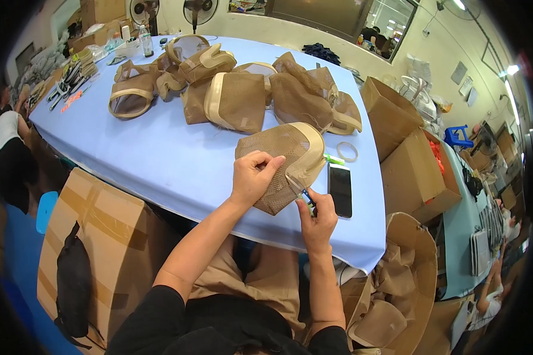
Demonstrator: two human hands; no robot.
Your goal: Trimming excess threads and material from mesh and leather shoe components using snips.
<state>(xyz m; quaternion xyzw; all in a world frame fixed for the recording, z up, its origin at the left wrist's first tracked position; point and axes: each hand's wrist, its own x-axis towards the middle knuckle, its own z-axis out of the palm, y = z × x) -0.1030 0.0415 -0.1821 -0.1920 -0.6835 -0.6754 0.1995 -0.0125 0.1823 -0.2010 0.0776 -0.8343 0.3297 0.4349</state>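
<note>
Left of the phone, the mesh bag is pressed by the pinched left hand; a blue tool is gripped by the right hand. Mesh could be snagged if the tool slips.

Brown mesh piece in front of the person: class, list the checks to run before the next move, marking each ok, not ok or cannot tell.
1. Left hand at the mesh piece: ok.
2. Small blue tool in the right hand: ok.
3. Thread pinched in left hand: cannot tell, too small.
4. Phone well away from right hand: not ok, close beside it.
5. Bottle upright: ok.
</note>
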